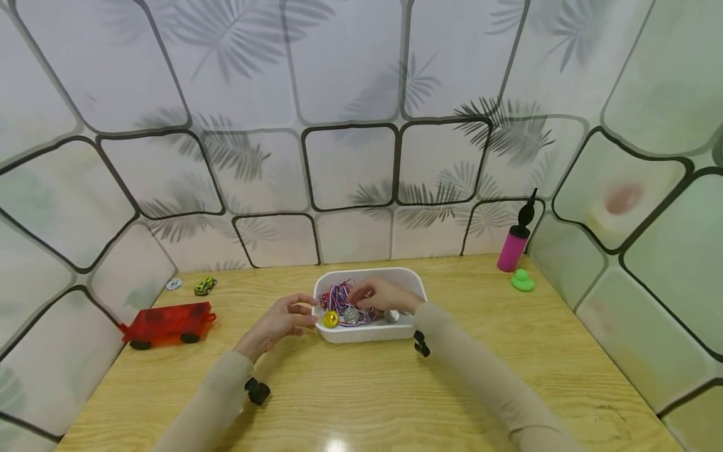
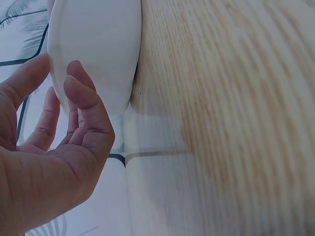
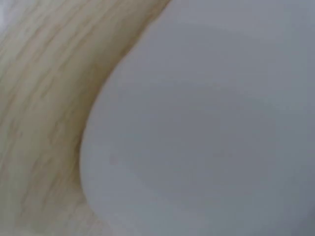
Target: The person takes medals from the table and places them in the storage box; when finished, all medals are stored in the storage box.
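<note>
A white plastic bin (image 1: 367,336) stands on the wooden table with medals on striped ribbons (image 1: 340,295) inside. A gold medal (image 1: 330,319) lies at its left front corner, with a silver medal (image 1: 351,315) beside it and another silver medal (image 1: 391,316) to the right. My left hand (image 1: 284,320) is at the bin's left end, its thumb and fingertips by the rim; the left wrist view shows the fingers loosely bent. Inside the bin, my right hand (image 1: 384,294) has bent fingers at the ribbons; whether they pinch one is hidden. The right wrist view shows only the bin's wall (image 3: 197,137) and tabletop.
On the left are a red toy wagon (image 1: 169,323), a small green toy car (image 1: 205,285) and a round white disc (image 1: 174,284). At the back right stand a pink-and-black pump (image 1: 513,248) and a green toy (image 1: 522,280). Patterned curtains (image 1: 356,188) surround the table.
</note>
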